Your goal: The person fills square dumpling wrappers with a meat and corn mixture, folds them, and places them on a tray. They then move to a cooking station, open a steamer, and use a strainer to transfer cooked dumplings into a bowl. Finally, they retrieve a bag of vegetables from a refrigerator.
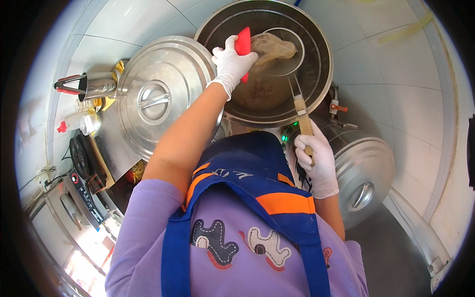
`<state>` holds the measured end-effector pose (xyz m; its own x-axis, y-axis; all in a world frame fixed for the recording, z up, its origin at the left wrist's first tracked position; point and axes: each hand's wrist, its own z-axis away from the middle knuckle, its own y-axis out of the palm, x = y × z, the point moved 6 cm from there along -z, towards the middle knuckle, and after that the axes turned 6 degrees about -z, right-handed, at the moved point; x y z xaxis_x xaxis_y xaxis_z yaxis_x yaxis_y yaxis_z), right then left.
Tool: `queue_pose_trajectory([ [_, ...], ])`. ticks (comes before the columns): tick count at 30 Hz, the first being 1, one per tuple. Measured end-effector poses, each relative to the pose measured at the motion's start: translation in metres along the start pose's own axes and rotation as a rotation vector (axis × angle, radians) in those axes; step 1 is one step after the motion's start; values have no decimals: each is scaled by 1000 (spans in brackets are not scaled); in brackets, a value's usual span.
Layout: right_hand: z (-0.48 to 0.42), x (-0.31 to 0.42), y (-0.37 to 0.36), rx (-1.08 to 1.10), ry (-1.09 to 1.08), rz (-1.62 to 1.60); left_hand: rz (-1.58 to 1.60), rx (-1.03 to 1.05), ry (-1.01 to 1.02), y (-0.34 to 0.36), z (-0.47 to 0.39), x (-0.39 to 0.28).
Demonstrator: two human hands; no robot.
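Note:
My left hand (232,65), in a white glove, grips a red flat-sided piece (243,42) over a large steel stockpot (328,76). What the red piece is I cannot tell. My right hand (315,159), also gloved, is closed around the wooden handle (305,124) of a round wire-mesh skimmer. The skimmer's head lies inside the pot's mouth, and a wet, pale yellowish bag-like bundle (276,47) rests on it. Below it, cloudy brown liquid (263,94) covers the pot's bottom. My left hand partly hides the skimmer's left rim.
A wide steel lid (126,89) leans left of the pot. Beyond it stand a steel cup (100,86) with tongs, plastic bottles (90,123) and a black control panel (87,198). To the right are a valve with an orange handle (338,108) and another lidded steel pot (365,167).

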<state>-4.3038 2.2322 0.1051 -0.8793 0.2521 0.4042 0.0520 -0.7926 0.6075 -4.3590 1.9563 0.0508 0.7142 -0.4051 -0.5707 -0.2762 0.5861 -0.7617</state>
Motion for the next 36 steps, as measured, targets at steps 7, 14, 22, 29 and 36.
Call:
queue_pose_trajectory([
  [7, 21, 24, 14, -67, -116, 98, 556, -109, -43, 26, 7, 1],
  [14, 36, 25, 6, -38, -24, 123, 1602, 288, -121, 66, 12, -8],
  [22, 74, 52, 14, -230, -260, 964, 1902, 403, -35, 55, 33, -11],
  [29, 99, 59, 46, -368, -598, 1482, 1857, 378, -31, 21, 35, -20],
  [36, 93, 94, 57, -392, -919, 1771, 1651, 259, -69, -1, 33, -15],
])
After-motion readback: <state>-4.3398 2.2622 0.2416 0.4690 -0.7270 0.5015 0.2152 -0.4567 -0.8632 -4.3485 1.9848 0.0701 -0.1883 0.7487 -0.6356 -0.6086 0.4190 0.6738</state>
